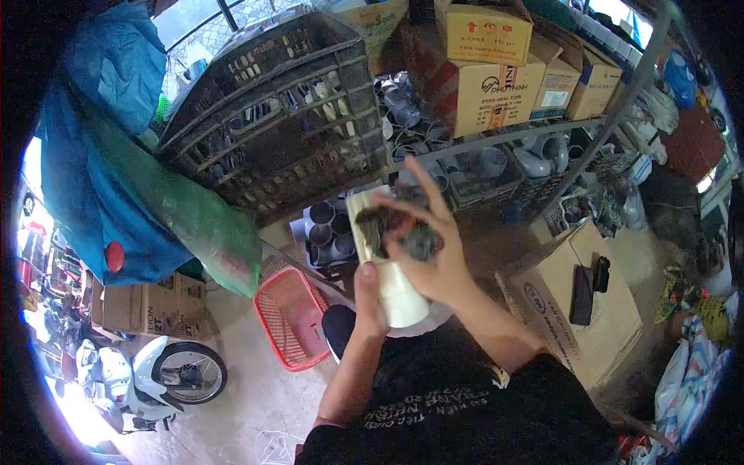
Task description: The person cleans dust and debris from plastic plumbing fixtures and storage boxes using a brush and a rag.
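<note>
My left hand (pixel 370 301) is wrapped round a pale cream-white cylindrical piece (pixel 401 297), held in front of my body at the middle of the view. A dark, round part (pixel 418 242) shows at its upper side, blurred by motion. Over that part lies my right hand (pixel 434 248), thumb and palm near it and some fingers stretched up and apart. Behind the left fingers rises a pale flat edge (pixel 363 208). What exactly the right hand grips is too blurred to tell.
A red plastic basket (pixel 297 318) sits on the floor, left of my knees. Behind my hands stand a large black crate (pixel 271 116) and shelves with cartons (pixel 496 93). Flattened cardboard (pixel 554 306) bearing two dark objects lies to the right. A motorbike (pixel 147 380) stands at lower left.
</note>
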{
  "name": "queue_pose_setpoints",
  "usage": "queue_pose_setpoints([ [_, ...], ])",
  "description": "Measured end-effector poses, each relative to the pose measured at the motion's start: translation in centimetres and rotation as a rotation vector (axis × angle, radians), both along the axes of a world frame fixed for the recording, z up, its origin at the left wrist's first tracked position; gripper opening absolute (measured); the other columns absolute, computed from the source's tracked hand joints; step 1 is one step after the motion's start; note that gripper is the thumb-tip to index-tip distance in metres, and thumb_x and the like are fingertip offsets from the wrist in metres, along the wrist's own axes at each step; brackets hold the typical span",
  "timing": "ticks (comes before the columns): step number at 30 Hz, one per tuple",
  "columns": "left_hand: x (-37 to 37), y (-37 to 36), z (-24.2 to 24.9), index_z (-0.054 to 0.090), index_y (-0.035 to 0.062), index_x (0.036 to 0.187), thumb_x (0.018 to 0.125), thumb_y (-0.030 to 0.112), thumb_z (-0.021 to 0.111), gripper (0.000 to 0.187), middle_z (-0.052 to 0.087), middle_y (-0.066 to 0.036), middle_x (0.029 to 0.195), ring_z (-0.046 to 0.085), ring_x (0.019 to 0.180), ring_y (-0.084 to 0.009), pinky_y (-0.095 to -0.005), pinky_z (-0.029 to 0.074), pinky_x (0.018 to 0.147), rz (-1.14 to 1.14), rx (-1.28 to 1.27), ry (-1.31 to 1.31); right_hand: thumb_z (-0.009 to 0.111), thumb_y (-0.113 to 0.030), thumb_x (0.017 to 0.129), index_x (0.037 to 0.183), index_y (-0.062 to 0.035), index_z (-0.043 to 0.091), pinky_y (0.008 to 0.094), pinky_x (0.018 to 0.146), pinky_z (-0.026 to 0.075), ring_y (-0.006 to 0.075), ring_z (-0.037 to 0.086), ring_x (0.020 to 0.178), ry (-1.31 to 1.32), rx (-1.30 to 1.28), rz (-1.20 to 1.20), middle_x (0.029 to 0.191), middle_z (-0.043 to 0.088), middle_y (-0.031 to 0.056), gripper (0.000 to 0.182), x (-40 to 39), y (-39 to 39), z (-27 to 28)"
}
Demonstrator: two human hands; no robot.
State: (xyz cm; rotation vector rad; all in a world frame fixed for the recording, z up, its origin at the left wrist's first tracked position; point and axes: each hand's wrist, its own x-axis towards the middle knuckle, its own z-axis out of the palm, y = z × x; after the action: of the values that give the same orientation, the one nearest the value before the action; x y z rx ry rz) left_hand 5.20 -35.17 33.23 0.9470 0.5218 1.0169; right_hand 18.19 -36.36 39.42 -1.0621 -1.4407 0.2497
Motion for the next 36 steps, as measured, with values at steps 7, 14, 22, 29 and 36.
queue_pose_setpoints([
  [7,-1.2,1.3,1.5,0.037,-0.0032,0.133,0.084,0.068,0.045,0.086,0.054,-0.017,0.122,0.057,0.108,-0.0254,-0.0361,0.048,0.092,-0.140,-0.071,-0.048,0.070,-0.007,0.066,0.111,-0.0126,0.069,0.0431,0.106,0.032,0.0385,0.037,0.131,-0.135,0.047,0.032,0.151,0.020,0.0239,0.045,-0.8,-3.4,-1.0],
  [14,-0.1,1.2,1.4,0.034,0.0036,0.139,0.090,0.055,0.041,0.071,0.049,-0.020,0.130,0.052,0.116,-0.0306,-0.0437,0.041,0.100,-0.063,-0.083,-0.224,0.074,-0.008,0.064,0.115,-0.0165,0.068,0.0429,0.106,0.032,0.0393,0.037,0.132,-0.179,0.054,0.028,0.150,0.019,0.0268,0.052,-1.5,-3.9,-0.9],
  [22,-0.5,-1.1,-0.4,0.042,-0.0053,0.129,0.083,0.066,0.050,0.085,0.059,-0.011,0.111,0.059,0.096,-0.0178,-0.0298,0.049,0.078,-0.153,0.270,0.150,0.067,-0.008,0.080,0.120,-0.0009,0.058,0.0324,0.100,0.036,0.0200,0.049,0.117,0.368,-0.114,-0.025,0.140,0.040,0.0175,0.042,2.8,0.6,-2.5],
  [29,0.6,1.8,-1.2,0.042,-0.0015,0.129,0.080,0.070,0.051,0.087,0.060,-0.013,0.108,0.064,0.086,-0.0214,-0.0343,0.055,0.071,-0.249,-0.112,-0.089,0.042,-0.055,0.093,0.134,-0.0028,0.041,0.0340,0.098,0.036,0.0231,0.049,0.113,1.045,-0.352,0.155,0.127,0.050,0.0117,0.067,1.9,-1.0,-5.6],
  [36,1.3,2.5,0.7,0.038,0.0051,0.137,0.093,0.059,0.029,0.070,0.050,-0.016,0.130,0.053,0.114,-0.0293,-0.0413,0.049,0.092,-0.253,-0.150,-0.241,0.046,-0.040,0.093,0.141,-0.0050,0.037,0.0387,0.109,0.024,0.0294,0.029,0.136,0.347,-0.185,0.256,0.151,0.021,0.0179,0.060,1.3,-3.6,-4.0],
])
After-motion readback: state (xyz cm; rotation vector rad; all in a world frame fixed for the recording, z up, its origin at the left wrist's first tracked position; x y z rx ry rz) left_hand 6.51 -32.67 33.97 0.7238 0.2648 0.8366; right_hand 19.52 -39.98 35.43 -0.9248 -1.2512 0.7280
